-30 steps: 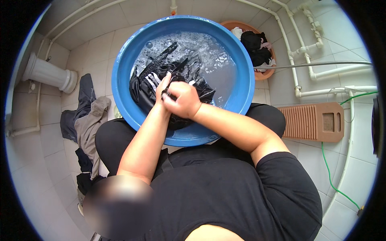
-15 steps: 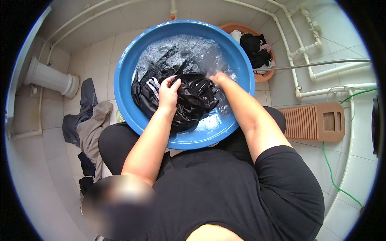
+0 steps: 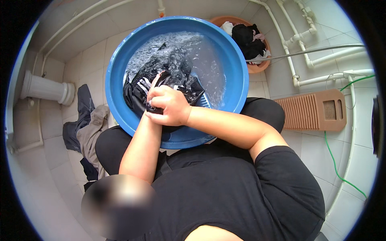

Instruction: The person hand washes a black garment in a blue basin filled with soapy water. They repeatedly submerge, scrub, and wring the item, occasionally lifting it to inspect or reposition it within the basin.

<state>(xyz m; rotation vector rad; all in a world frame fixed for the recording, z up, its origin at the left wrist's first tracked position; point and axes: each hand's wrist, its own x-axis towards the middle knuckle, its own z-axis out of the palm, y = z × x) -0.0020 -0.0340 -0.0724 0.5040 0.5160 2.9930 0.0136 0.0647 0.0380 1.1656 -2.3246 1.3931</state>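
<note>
A shiny black garment with white stripes (image 3: 134,94) lies bunched and wet in a big blue basin (image 3: 237,76) of sudsy water. My right hand (image 3: 171,105) is closed over a fold of it, crossing on top of my left wrist. Most of my left hand (image 3: 157,81) is hidden behind the right; its visible fingers are bent at the cloth beside the stripes. Right of the garment, a blue ridged surface (image 3: 206,99) shows in the water; I cannot tell whether it is a separate board.
An orange-brown tub of clothes (image 3: 247,42) stands behind the basin at the right. A brown washboard (image 3: 311,110) lies by my right knee. Grey and dark clothes (image 3: 90,124) lie on the left floor. White pipes (image 3: 321,82), a grey hose (image 3: 305,52) and a green cord (image 3: 335,168) run at the right.
My right hand has come out of the water on the right and moved left and nearer, onto the cloth over my left wrist. The ridged blue surface shows beside the garment.
</note>
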